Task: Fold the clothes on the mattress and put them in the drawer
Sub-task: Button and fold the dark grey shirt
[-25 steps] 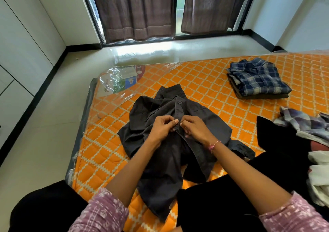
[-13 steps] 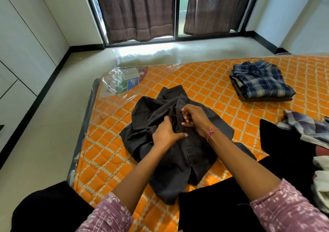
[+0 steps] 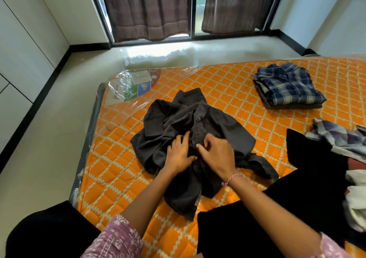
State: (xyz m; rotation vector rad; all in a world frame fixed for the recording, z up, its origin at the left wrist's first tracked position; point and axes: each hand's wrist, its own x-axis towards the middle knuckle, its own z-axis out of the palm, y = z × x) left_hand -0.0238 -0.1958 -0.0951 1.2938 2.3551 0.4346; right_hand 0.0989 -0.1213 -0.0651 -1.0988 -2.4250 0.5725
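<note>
on the orange mattress (image 3: 227, 83), directly before the person, a dark grey shirt (image 3: 221, 125) lies face up, collar toward the window, rumpled and not yet folded. both hands meet at its button placket: the left hand (image 3: 179, 154) rests on the cloth with fingers fairly straight, pressing the front panel down, while the right hand (image 3: 216, 155) has its fingers curled at the placket edge, apparently pinching the fabric near a button; whether a button is actually being fastened is too small to tell. beyond the shirt and toward the person's right, well apart from it, a stack of folded clothes topped by a blue plaid shirt (image 3: 287, 85) indicates finished folding. nearer, on the shirt's right side, a heap of unfolded clothes (image 3: 340, 138), including a pale plaid piece and white items, awaits handling. judged progress: early to middle stage; a few garments folded, one in preparation, several left, and none stored, as no drawer is identifiable in view.
</note>
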